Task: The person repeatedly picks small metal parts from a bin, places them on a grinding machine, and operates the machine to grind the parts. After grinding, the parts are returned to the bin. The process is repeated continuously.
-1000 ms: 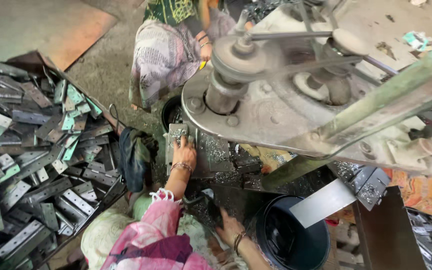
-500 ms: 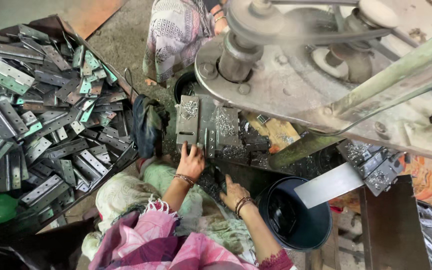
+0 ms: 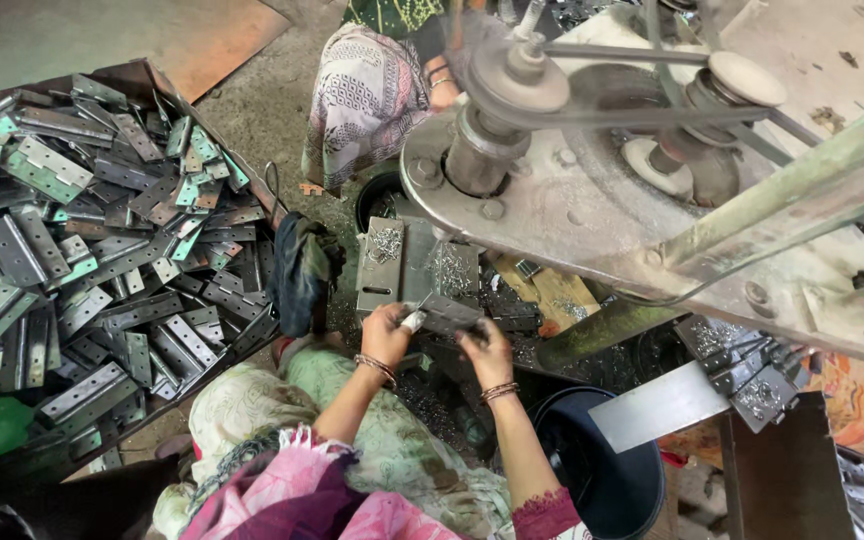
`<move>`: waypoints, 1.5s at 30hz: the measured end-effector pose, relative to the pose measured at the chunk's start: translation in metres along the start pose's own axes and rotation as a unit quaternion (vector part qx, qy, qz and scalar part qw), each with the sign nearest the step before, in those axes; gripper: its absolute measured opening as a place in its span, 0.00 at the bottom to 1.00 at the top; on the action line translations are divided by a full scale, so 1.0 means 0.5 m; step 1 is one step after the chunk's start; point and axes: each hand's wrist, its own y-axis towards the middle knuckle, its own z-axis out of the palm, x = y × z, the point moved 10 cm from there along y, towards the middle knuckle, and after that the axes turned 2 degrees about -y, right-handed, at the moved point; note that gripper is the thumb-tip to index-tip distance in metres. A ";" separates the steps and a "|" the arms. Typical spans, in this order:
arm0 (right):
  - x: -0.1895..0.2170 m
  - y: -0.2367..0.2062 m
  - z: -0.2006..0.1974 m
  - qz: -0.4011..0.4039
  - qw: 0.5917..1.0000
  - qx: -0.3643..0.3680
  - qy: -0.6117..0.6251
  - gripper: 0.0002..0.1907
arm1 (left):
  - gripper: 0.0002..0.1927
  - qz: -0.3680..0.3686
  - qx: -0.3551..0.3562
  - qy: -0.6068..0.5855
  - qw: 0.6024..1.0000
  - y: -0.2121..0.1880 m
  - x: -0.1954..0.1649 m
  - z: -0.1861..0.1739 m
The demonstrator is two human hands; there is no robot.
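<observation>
I hold a flat grey metal hinge plate (image 3: pixel 449 313) between both hands, low under the machine. My left hand (image 3: pixel 384 337) grips its left end, where a small white piece sticks out. My right hand (image 3: pixel 489 350) grips its right side. Both wrists wear bangles. Just beyond the hands lies a grey metal tray (image 3: pixel 384 268) with small shiny metal shavings on it.
A big heap of grey and green hinge plates (image 3: pixel 92 250) fills a box at left. The machine's round flywheel and belt (image 3: pixel 592 170) overhang at right. A dark bucket (image 3: pixel 592 470) stands by my right arm. Another person in patterned cloth (image 3: pixel 367 95) sits beyond.
My head has moved, shifting the view. Both hands have come together and taken up the hinge plate; earlier the left hand reached to the tray alone.
</observation>
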 end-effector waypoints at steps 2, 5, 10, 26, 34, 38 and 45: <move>0.042 0.016 -0.006 -0.086 0.991 -0.008 0.104 0.19 | 0.17 -0.047 0.061 -0.128 0.989 0.029 0.016 0.024; 0.132 -0.003 0.001 -0.257 0.953 -0.088 -0.136 0.16 | 0.19 0.029 -0.024 0.215 0.976 0.069 -0.029 -0.028; 0.162 -0.031 0.184 -0.358 0.813 0.030 -0.458 0.23 | 0.28 0.070 0.028 0.424 0.902 0.055 -0.048 -0.002; -0.107 -0.239 0.057 0.028 0.828 0.149 -0.539 0.45 | 0.20 0.090 0.182 0.566 0.799 0.047 -0.007 0.157; -0.259 -0.217 0.057 0.027 0.868 0.138 -0.477 0.49 | 0.21 0.132 0.118 0.518 0.837 0.029 -0.016 0.117; -0.185 -0.199 0.033 -0.082 0.853 0.162 -0.489 0.49 | 0.20 0.115 0.155 0.550 0.813 0.057 -0.009 0.123; -0.201 -0.233 0.058 -0.034 0.842 0.110 -0.528 0.48 | 0.19 0.100 0.152 0.536 0.824 0.094 -0.031 0.118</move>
